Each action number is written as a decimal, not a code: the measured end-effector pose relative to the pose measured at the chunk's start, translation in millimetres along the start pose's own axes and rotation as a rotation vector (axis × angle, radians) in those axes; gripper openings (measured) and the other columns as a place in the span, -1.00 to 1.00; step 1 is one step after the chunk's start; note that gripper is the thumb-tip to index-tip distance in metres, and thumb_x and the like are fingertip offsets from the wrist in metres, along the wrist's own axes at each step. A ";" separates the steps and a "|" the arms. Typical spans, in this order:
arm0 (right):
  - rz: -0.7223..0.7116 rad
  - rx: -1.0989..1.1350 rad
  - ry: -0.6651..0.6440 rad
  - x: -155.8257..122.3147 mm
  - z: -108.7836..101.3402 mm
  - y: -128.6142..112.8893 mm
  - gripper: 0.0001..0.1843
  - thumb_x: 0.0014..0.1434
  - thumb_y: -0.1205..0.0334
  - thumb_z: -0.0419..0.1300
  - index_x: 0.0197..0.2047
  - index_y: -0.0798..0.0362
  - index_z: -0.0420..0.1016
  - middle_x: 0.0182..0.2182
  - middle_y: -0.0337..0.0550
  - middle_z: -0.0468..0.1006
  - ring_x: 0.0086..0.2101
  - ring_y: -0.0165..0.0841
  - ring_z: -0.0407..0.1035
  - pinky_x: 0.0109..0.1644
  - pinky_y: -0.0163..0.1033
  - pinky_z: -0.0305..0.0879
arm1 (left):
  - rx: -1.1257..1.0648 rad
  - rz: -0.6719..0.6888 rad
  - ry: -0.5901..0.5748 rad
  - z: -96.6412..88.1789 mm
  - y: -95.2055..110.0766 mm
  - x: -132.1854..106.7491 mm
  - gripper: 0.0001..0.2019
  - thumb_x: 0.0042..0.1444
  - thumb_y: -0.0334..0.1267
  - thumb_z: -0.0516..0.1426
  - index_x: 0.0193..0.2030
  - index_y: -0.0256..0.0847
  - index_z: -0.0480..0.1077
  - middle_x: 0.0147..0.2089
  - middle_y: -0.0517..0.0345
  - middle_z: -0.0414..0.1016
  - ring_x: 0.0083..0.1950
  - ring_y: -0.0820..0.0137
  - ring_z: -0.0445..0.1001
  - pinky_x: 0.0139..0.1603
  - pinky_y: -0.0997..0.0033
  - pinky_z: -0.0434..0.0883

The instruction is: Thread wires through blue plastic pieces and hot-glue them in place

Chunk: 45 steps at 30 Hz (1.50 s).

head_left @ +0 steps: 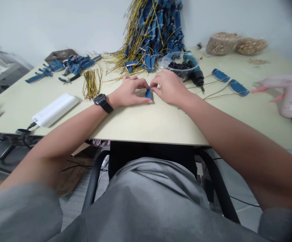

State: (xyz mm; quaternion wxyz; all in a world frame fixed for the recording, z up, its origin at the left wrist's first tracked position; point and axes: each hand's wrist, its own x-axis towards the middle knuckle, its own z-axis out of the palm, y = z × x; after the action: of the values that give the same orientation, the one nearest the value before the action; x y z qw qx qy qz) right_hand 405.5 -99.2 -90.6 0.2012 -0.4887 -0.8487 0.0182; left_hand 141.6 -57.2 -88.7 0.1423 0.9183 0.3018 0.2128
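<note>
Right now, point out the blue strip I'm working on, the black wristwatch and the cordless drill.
Blue strip point(148, 94): head view, on its visible middle.
Black wristwatch point(101, 99): head view, on the watch face.
Cordless drill point(196, 76): head view, on the body near the chuck.

A pale laminate table point(146, 126) stands against the plain white wall point(47, 28), with a grey shelf unit point(7, 72) just left of it. Under the table, a cardboard sheet point(72, 178) lies on the grey floor point(71, 211), and a black chair frame point(95, 178) sits at its near edge.
</note>
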 end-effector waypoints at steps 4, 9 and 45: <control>0.012 0.040 0.006 2.2 2.8 4.0 -0.60 0.71 0.00 0.25 0.16 -0.12 0.97 0.14 0.25 0.83 0.32 0.32 0.52 0.52 0.43 0.44 | -0.009 -0.025 -0.040 -2.2 2.8 0.4 0.17 0.03 1.07 0.25 0.18 -0.05 0.71 0.25 -0.08 0.85 0.33 -0.14 0.64 0.65 -0.50 0.34; 0.012 0.031 0.021 1.9 4.5 3.7 -0.59 0.74 0.00 0.24 0.15 -0.11 0.96 0.13 0.24 0.83 0.33 0.30 0.51 0.51 0.40 0.44 | 0.006 -0.031 -0.027 -2.2 4.2 -1.1 0.26 0.03 1.10 0.21 0.27 -0.09 0.74 0.31 -0.09 0.77 0.53 -0.22 0.46 0.73 -0.56 0.25; 0.005 -0.055 0.021 1.7 1.4 -10.3 -0.67 0.65 0.36 0.27 0.07 0.06 0.94 0.08 0.20 0.86 0.22 0.13 0.62 0.34 0.16 0.49 | -0.004 0.043 0.022 -4.8 -9.9 1.5 0.01 0.01 0.96 0.39 0.09 0.05 0.88 0.05 -0.09 0.90 0.27 -0.24 0.67 0.60 -0.51 0.31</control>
State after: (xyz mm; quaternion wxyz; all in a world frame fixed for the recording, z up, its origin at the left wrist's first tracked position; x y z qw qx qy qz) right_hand 395.7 -102.9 -89.0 0.1965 -0.4964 -0.8455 -0.0098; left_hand 135.6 -47.9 -88.0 0.1360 0.9220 0.2830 0.2265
